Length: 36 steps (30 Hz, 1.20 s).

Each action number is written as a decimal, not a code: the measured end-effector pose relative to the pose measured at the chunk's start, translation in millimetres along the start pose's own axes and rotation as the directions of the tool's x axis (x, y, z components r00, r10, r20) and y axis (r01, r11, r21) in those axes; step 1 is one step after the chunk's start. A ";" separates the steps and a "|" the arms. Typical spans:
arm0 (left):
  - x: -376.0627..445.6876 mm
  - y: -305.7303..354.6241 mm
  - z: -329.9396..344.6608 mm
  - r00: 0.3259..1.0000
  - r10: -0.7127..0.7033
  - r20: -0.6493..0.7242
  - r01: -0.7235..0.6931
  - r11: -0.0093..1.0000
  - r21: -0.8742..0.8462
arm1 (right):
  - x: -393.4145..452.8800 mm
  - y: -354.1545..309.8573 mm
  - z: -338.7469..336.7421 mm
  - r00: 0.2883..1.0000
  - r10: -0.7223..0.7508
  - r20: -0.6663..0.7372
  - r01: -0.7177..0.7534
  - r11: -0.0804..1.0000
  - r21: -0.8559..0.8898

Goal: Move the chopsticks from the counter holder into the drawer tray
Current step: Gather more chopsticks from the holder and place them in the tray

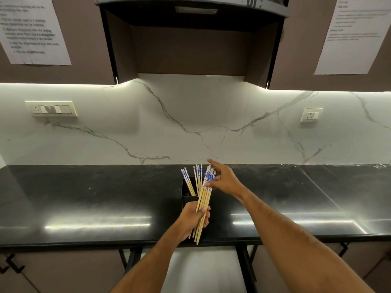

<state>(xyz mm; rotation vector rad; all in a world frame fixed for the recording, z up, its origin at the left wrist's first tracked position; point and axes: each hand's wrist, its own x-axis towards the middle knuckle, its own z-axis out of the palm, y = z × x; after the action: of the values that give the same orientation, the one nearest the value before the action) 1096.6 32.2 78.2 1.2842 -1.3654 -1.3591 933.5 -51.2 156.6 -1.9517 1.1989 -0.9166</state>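
Black counter [84, 197] is carrying the dark holder [187, 192]. Your left hand [193, 218] is gripping a chopstick bundle [204, 199] before it; your right hand [222, 178] is spreading, fingertips touching the bundle's patterned tops. More chopsticks [190, 182] are standing inside the holder.

Bare black counter [84, 197] lies either side of the holder [186, 197]; chopsticks [197, 178] crowd its mouth.
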 end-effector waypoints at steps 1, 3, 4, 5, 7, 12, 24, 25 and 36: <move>-0.3 -0.4 0.3 1.000 0.000 0.008 0.000 1.000 0.004 | 0.0 2.1 0.5 1.000 -0.010 -0.010 0.010 1.000 -0.019; -1.9 -1.8 0.7 1.000 0.002 0.025 -0.002 1.000 0.008 | -1.0 4.7 1.1 0.999 -0.009 -0.048 0.008 0.999 -0.031; -2.8 -2.9 0.7 0.999 0.002 0.033 -0.003 1.000 0.008 | -1.8 5.0 1.2 0.998 0.001 -0.063 -0.003 1.000 -0.027; -3.4 -3.9 0.3 0.999 0.002 0.041 -0.002 1.000 0.009 | -2.3 5.6 1.2 0.997 0.012 -0.072 -0.014 1.000 -0.020; -4.2 -5.8 -0.2 0.998 -0.004 0.066 0.003 1.000 0.012 | -3.6 7.7 0.9 0.996 0.032 -0.087 -0.033 0.999 -0.009; -5.0 -4.9 -0.2 0.995 -0.021 0.094 0.018 0.999 0.033 | -5.8 10.1 5.5 0.989 0.065 -0.135 -0.059 0.997 0.050; -6.3 -11.6 -2.4 0.998 -0.018 0.057 0.019 1.000 -0.022 | -6.0 9.2 11.1 0.857 0.494 -0.147 -0.349 0.765 0.541; -6.5 -12.2 -3.0 0.998 -0.025 0.050 0.027 0.999 -0.035 | -6.4 9.4 10.9 0.839 0.526 -0.142 -0.358 0.729 0.584; -11.8 -13.6 -4.2 0.990 -0.072 0.122 0.074 0.997 -0.011 | -16.8 17.9 21.6 0.901 0.416 -0.125 -0.282 0.778 0.561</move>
<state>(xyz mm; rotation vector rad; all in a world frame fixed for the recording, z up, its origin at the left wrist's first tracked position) 1104.2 44.3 66.5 1.2696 -1.3988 -1.5168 937.6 -38.5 126.7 -1.1445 1.2242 -1.1569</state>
